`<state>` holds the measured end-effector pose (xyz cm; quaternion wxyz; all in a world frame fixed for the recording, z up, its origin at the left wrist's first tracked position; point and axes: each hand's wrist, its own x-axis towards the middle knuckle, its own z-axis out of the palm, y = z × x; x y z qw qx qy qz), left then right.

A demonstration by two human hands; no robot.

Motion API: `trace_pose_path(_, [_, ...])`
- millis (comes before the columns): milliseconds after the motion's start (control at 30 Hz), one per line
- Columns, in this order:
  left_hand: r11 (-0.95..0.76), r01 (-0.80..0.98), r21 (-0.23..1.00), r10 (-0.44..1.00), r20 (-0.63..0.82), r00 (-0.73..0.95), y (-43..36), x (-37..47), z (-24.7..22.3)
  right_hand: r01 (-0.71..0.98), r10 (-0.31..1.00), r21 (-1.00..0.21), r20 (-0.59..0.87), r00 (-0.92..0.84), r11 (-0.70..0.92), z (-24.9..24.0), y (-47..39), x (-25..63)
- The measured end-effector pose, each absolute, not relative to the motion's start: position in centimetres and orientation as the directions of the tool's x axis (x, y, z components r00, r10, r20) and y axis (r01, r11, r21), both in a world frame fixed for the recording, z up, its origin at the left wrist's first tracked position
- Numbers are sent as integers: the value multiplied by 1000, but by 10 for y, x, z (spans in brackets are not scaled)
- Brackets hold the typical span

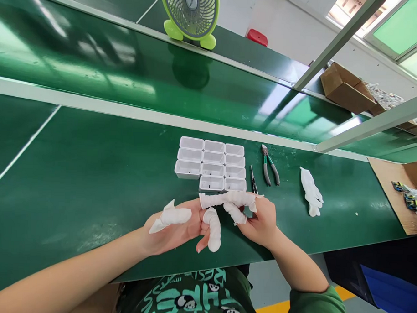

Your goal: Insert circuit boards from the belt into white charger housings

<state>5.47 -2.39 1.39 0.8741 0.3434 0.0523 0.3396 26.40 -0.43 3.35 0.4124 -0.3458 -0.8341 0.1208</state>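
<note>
My left hand [183, 226] is palm up over the near part of the bench, its fingers apart. White finger cots [214, 232] cover its thumb and some of its fingers. My right hand [261, 220] meets it at the left index finger, where thumb and index, also in white cots, close on the tip of that finger's cot [210, 201]. The exact contact is partly hidden. Just beyond the hands stands a block of white plastic bins [189, 168], with small dark bits in several. Tweezers [253, 180] lie by my right hand, partly covered by it.
Diagonal cutters [270, 165] with grey-green handles lie right of the bins. Farther right is a crumpled white glove [310, 192]. A cardboard box [395, 195] with circuit boards sits at the right edge. A green fan [191, 14] stands at the back, behind a white rail [128, 115].
</note>
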Motion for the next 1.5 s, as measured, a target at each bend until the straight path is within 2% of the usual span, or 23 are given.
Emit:
trace_pose_path(367, [415,-428,803,628,87,773,-23,51,15,412,660,-518,622,-421,750,32,-3,265])
trace_pose_path(433, [274,-376,885,652,116,750,-28,52,10,389,698,-579,594,-400,716,34,-4,266])
trace_pose_path(500, [-50,-194,980,717,170,676,-34,55,3,336,771,-698,527,-356,632,35,-5,268])
trace_pose_path(533, [-263,-25,964,755,222,617,-38,57,0,301,814,-764,478,-329,571,35,-4,269])
trace_pose_path(600, [-608,295,737,740,391,547,-43,63,-5,225,887,-876,358,-292,428,35,-3,270])
trace_pose_path(667, [-744,456,489,668,505,547,-47,68,-9,139,923,-951,221,-313,275,35,-1,270])
trace_pose_path(700, [-766,487,420,642,530,554,-48,70,-10,91,925,-976,154,-347,197,35,0,270])
trace_pose_path(767, [-780,510,362,620,554,556,-49,70,-12,-1,904,-999,45,-424,49,35,1,268])
trace_pose_path(867, [-777,543,317,616,558,556,-48,67,-15,-100,877,-993,-12,-480,-68,35,1,266])
trace_pose_path(1233, [-770,558,309,616,586,526,-45,63,-14,-156,871,-983,-9,-491,-98,32,-1,268])
trace_pose_path(1400, [-777,543,318,604,620,501,-46,64,-14,-144,890,-981,-54,-453,-133,32,0,269])
trace_pose_path(1500, [-786,522,332,593,643,485,-46,64,-14,-158,885,-981,-22,-465,-108,31,1,270])
